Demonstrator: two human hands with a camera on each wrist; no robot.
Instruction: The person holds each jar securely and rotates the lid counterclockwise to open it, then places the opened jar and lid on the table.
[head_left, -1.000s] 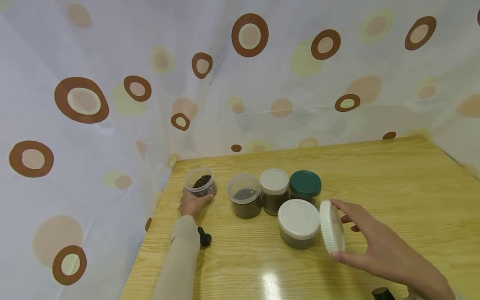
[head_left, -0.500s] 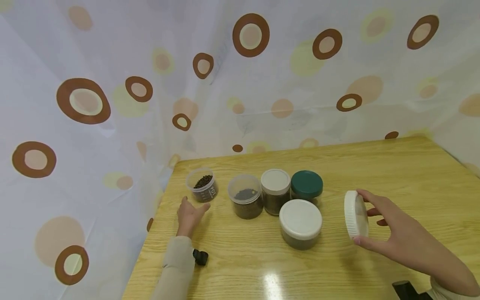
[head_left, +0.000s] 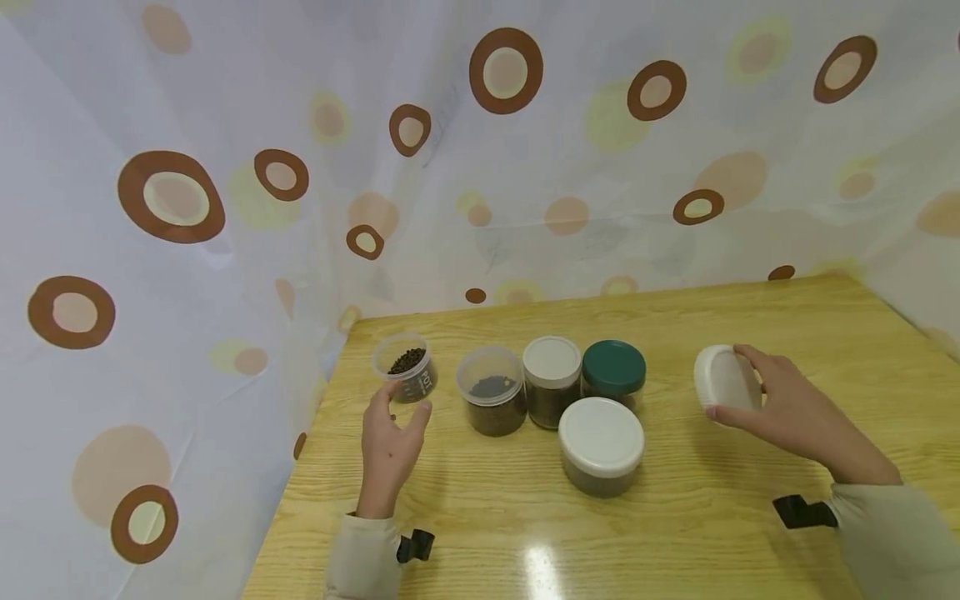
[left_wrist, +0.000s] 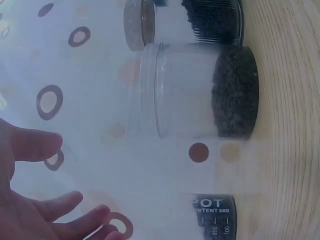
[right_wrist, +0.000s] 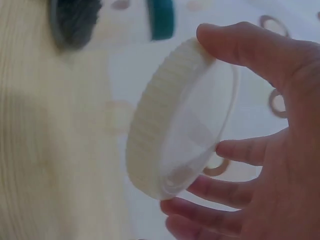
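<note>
My right hand (head_left: 795,408) pinches a white ribbed lid (right_wrist: 165,120) between thumb and fingers, held in the air at the right of the table. My left hand (head_left: 392,442) holds nothing; its thumb and fingers are spread apart in front of a small lidless tub (head_left: 414,385) of dark brown pellets marked "POT". To the right of that tub stands a clear lidless jar (head_left: 495,415) partly filled with dark grains, which shows large in the left wrist view.
A tall jar with a white lid (head_left: 552,362) and a jar with a green lid (head_left: 613,365) stand side by side behind a wide white-lidded jar (head_left: 600,450). The wooden table (head_left: 495,525) meets a spotted curtain (head_left: 570,150) at its back and left.
My left hand has let go of the pellet tub and drawn back toward me. My right hand has carried the white lid right, away from the wide jar, and tilted it.
</note>
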